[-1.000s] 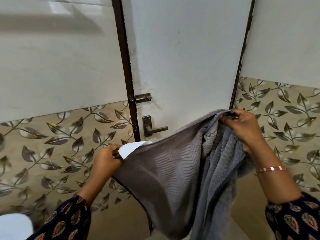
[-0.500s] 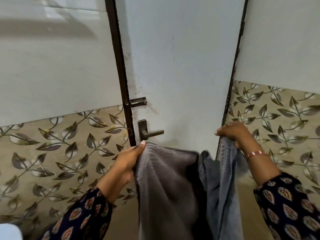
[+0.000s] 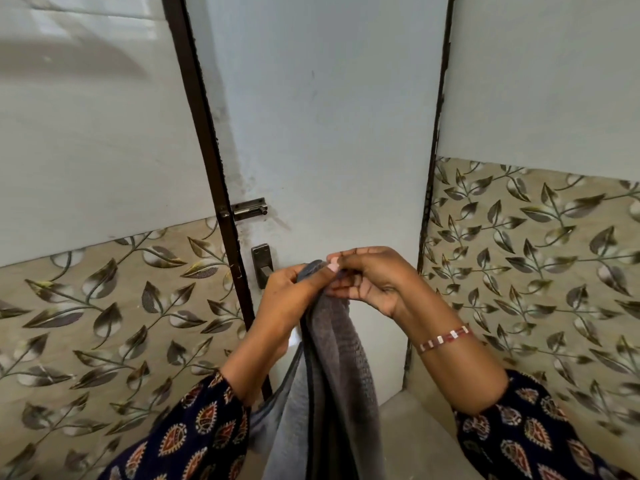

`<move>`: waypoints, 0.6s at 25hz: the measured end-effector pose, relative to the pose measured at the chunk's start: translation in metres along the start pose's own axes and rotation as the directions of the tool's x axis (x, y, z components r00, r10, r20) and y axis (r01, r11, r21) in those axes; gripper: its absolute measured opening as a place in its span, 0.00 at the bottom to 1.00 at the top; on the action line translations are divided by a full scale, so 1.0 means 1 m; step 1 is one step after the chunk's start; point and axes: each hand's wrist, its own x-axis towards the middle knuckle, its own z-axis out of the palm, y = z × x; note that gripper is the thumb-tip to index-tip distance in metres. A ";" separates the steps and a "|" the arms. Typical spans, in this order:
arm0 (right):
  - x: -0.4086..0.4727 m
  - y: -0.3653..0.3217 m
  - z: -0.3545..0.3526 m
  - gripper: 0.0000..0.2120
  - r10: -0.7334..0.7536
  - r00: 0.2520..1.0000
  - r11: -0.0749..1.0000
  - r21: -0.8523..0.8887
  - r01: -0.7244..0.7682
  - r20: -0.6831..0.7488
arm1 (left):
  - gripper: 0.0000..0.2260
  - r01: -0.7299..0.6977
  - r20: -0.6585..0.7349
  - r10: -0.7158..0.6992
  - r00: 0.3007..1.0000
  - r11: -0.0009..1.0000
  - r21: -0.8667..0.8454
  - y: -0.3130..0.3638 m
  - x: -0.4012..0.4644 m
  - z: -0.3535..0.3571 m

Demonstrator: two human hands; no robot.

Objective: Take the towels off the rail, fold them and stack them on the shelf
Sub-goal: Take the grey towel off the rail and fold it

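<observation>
A grey ribbed towel hangs doubled from my two hands, in front of a closed pale door. My left hand grips its top edge from the left. My right hand pinches the same top edge from the right, so both hands touch at the towel's upper corners. A small white label shows under my left hand. The towel's lower part runs out of the bottom of the frame. No rail or shelf is in view.
The pale door stands straight ahead with a dark frame, a slide bolt and a lever handle plate. Leaf-patterned tiled walls close in left and right. The floor shows lower right.
My hands were wide apart with the towel spread between them. They have come together in the middle, and the towel now hangs folded in half lengthwise.
</observation>
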 end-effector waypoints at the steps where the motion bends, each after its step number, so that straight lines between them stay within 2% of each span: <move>1: 0.000 0.001 0.004 0.07 -0.019 1.000 1.000 0.013 0.019 -0.018 | 0.09 -0.045 0.071 0.040 0.997 0.997 0.065 0.005 -0.004 -0.005; 3: 0.002 0.004 0.012 0.06 -0.048 0.998 0.998 0.043 0.049 -0.033 | 0.07 -0.152 0.197 0.097 0.976 0.945 0.290 0.012 -0.010 -0.015; 5: 0.004 0.007 0.020 0.05 -0.041 0.999 0.997 0.064 0.041 0.000 | 0.08 -0.208 0.198 0.124 0.972 0.843 0.496 0.016 -0.010 -0.025; 6: 0.003 0.007 0.023 0.04 -0.038 0.999 0.999 0.039 0.038 0.021 | 0.07 -0.192 0.168 0.120 0.978 0.824 0.533 0.020 -0.011 -0.031; 8: 0.002 0.007 0.024 0.03 -0.079 0.996 0.986 -0.141 0.084 0.043 | 0.09 -0.118 0.097 0.081 0.992 0.866 0.486 0.024 -0.011 -0.044; 11: 0.003 0.006 0.019 0.06 -0.210 0.963 0.809 -0.523 0.268 0.169 | 0.12 0.009 0.027 -0.020 0.999 0.925 0.379 0.033 -0.009 -0.057; 13: 0.004 0.012 0.016 0.05 -0.191 0.938 0.733 -0.594 0.332 0.289 | 0.11 0.038 0.021 -0.051 0.998 0.912 0.408 0.041 -0.006 -0.061; 15: 0.004 0.029 0.014 0.07 -0.153 0.920 0.756 -0.556 0.345 0.362 | 0.10 0.017 -0.002 -0.018 1.000 0.894 0.449 0.050 -0.001 -0.062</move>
